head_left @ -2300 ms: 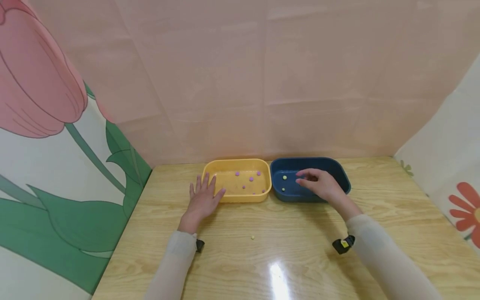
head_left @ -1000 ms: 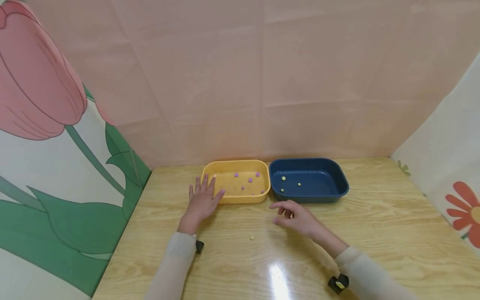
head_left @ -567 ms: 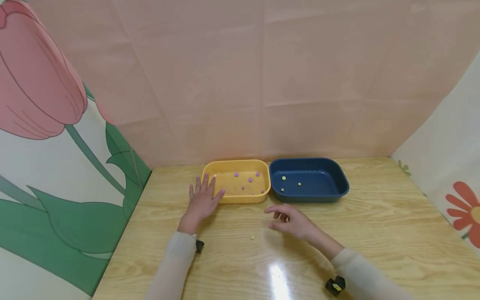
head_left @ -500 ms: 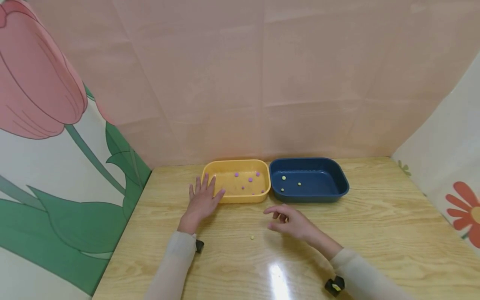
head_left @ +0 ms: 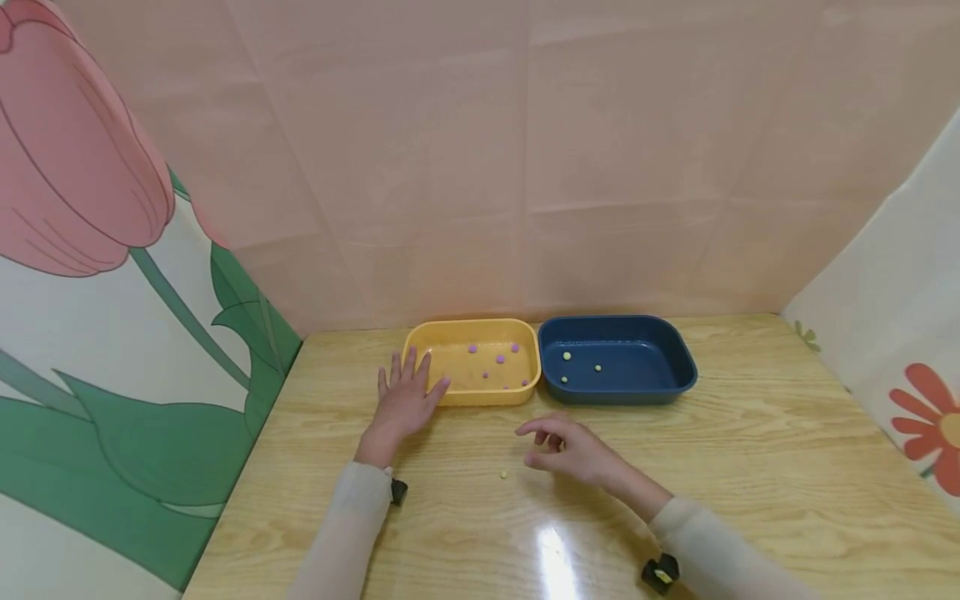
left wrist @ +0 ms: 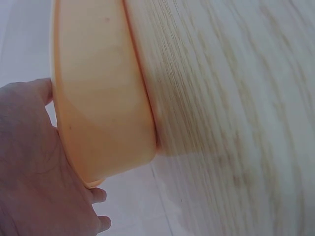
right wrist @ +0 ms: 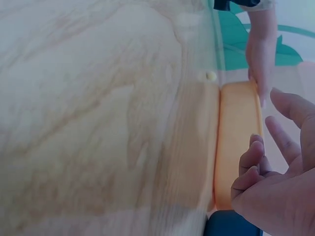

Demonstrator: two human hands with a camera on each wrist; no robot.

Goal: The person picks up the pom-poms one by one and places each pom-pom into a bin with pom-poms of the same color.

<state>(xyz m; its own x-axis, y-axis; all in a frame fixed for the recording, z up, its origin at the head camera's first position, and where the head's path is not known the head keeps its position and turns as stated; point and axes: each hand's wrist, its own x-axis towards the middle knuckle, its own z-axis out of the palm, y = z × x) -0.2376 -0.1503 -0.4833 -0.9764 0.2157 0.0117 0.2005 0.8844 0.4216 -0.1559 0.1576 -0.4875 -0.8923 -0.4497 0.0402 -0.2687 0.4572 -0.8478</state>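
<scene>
My left hand (head_left: pixel 405 404) rests on the near left rim of a yellow tray (head_left: pixel 450 398), fingers spread and straight. Several small purple balls (head_left: pixel 500 359) lie in that tray. Beside it on the right stands a dark blue tray (head_left: pixel 637 367) with three pale yellow balls, one of them a yellow ball (head_left: pixel 567 356). Above the table in front of the trays is my right hand (head_left: pixel 570 450), its thumb and index finger apart and the other fingers bent, holding nothing. A lone small yellow ball (head_left: pixel 503 475) lies on the table, left of and nearer than the right fingertips.
The wooden table (head_left: pixel 450 533) carries both trays against its far edge, by a pink backdrop (head_left: pixel 450 167). A flower-print wall hanging (head_left: pixel 112 417) lines the left, and another hanging (head_left: pixel 900 333) the right. Black wrist cameras sit on both wrists.
My right hand has come out of the blue tray, where a third yellow ball now lies, and moved left and nearer toward the ball on the table. The left hand stays put.
</scene>
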